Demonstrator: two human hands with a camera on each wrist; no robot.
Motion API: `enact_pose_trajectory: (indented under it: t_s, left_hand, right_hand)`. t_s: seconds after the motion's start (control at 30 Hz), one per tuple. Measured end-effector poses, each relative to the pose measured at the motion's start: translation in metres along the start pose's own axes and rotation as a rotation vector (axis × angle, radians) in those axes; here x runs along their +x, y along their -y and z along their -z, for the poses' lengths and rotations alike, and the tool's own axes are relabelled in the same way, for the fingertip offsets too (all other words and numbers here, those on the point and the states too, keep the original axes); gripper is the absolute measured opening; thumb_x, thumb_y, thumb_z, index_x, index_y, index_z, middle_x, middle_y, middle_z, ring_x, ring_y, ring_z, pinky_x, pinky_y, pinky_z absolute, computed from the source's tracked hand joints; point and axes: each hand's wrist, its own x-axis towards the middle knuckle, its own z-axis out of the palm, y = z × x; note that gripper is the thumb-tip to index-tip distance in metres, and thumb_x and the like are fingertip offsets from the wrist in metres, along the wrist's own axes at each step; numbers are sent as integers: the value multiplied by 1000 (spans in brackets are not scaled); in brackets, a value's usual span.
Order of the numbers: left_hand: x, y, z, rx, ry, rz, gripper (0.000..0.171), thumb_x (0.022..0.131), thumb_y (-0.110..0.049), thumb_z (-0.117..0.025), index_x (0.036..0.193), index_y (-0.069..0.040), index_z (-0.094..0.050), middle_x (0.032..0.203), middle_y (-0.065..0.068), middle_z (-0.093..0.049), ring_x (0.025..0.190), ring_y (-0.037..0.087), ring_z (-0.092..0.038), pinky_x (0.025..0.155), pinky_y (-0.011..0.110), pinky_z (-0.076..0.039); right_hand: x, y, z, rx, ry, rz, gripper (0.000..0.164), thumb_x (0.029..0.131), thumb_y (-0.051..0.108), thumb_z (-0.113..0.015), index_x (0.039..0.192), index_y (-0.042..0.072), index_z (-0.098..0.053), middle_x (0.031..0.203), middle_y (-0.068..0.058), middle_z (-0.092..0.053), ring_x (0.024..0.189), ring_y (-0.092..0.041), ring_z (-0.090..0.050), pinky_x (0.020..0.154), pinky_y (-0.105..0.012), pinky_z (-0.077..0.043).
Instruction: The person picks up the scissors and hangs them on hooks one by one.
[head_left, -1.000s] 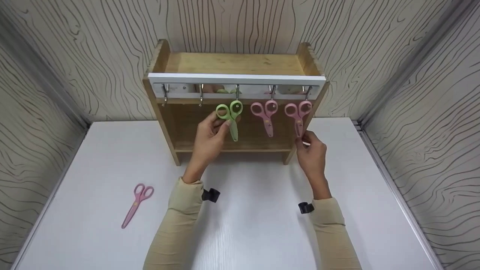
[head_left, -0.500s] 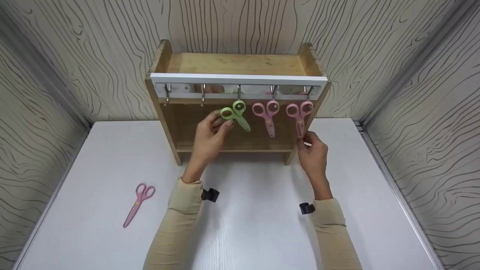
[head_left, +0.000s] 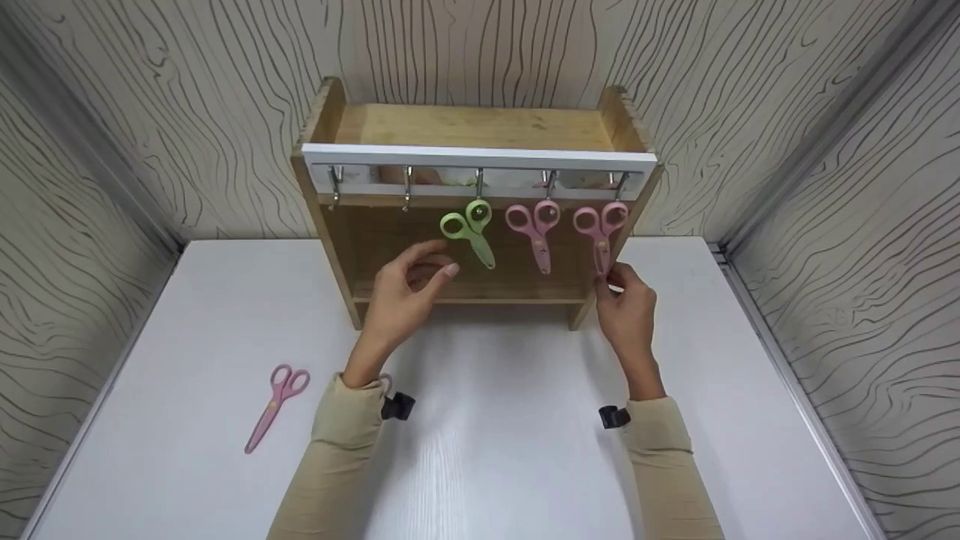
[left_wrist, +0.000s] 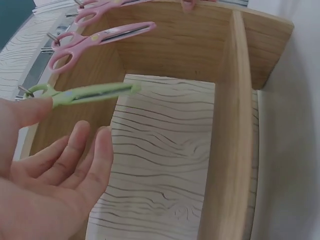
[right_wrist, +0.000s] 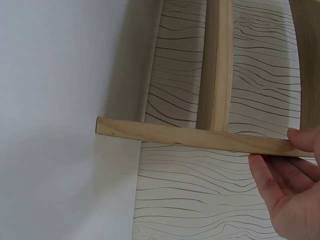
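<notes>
Green scissors [head_left: 474,232] hang by one handle loop from the middle hook, tilted with the tip toward the lower right. Just below and left of them is my left hand [head_left: 405,292], fingers loosely bent and holding nothing; the left wrist view shows its thumb overlapping the green handle. Two pink scissors, one pair [head_left: 537,229] beside the green ones and another [head_left: 601,229] at the far right, hang from the adjoining hooks. My right hand [head_left: 628,307] pinches the front edge of the wooden shelf's right side panel [right_wrist: 200,137] between thumb and fingers.
The wooden shelf [head_left: 469,124] carries a white hook rail [head_left: 480,155] along its front. Two bare hooks, one at the far left [head_left: 334,187] and its neighbour [head_left: 407,187], remain visible. Another pair of pink scissors [head_left: 274,405] lies on the white table [head_left: 487,450] at left.
My left hand has let go of the green scissors and drawn back down and left. The green scissors swung to a tilt on their hook. My right hand stays in place.
</notes>
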Motion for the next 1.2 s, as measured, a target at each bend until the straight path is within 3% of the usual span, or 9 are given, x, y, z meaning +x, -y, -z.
enact_pose_trajectory:
  t_s: [0.27, 0.53, 0.77, 1.03, 1.2]
  left_hand:
    - [-19, 20, 15, 151, 23, 8, 41, 99, -20, -75, 136, -3, -68, 129, 17, -75, 112, 28, -76, 98, 48, -64]
    - [-36, 44, 24, 316, 63, 44, 55, 101, -20, -72, 147, 1, -50, 128, 20, -73, 118, 32, -73, 100, 50, -62]
    - [-57, 60, 32, 553, 98, 39, 49, 101, -21, -72, 142, 2, -58, 137, 21, -69, 125, 38, -69, 105, 53, -60]
    - [-85, 80, 39, 831, 116, -5, 51, 101, -23, -71, 139, 9, -59, 133, 30, -67, 121, 44, -69, 97, 55, -62]
    - [-101, 94, 44, 909, 98, -55, 50, 98, -19, -74, 134, 13, -61, 133, 32, -67, 123, 47, -68, 98, 56, -62]
  right_hand:
    - [0, -2, 0, -8, -6, 2, 26, 103, 8, -62, 124, -7, -68, 115, -26, -76, 107, -38, -76, 92, -49, -66]
    - [0, -3, -1, -8, -20, 20, 25, 103, 8, -63, 122, -7, -69, 113, -27, -77, 105, -38, -77, 90, -49, -66]
    - [0, -2, -2, -1, -22, 18, 25, 102, 6, -63, 122, -7, -70, 114, -27, -77, 105, -38, -77, 88, -48, -66]
    - [-1, -1, -2, 5, -16, 16, 26, 102, 8, -62, 122, -7, -69, 114, -26, -77, 104, -38, -78, 88, -49, -66]
    - [0, -3, -3, 10, -34, 17, 24, 101, 6, -62, 119, -7, -71, 112, -27, -77, 103, -38, -78, 87, -50, -66]
